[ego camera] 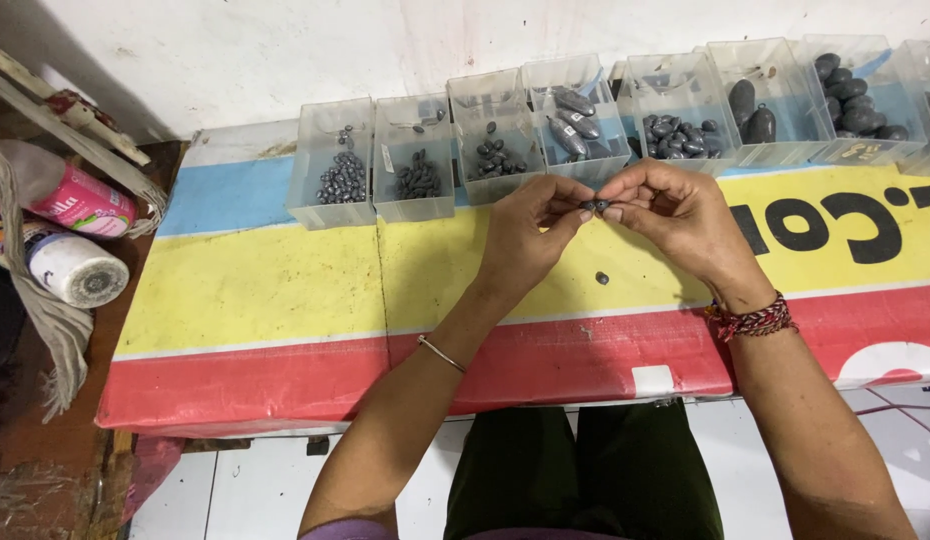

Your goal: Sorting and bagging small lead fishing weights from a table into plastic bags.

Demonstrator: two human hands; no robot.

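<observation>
Hands are meeting at centre: the left hand (525,225) and right hand (675,210) are each pinching small dark sinkers (594,205), grips closed, touching. Another loose sinker (602,278) is lying at six o'clock below them on the striped blue, yellow and red tabletop (285,290). Clear plastic bins (415,160) are lining twelve o'clock; a pink-labelled bottle (75,200) is lying at nine.
</observation>
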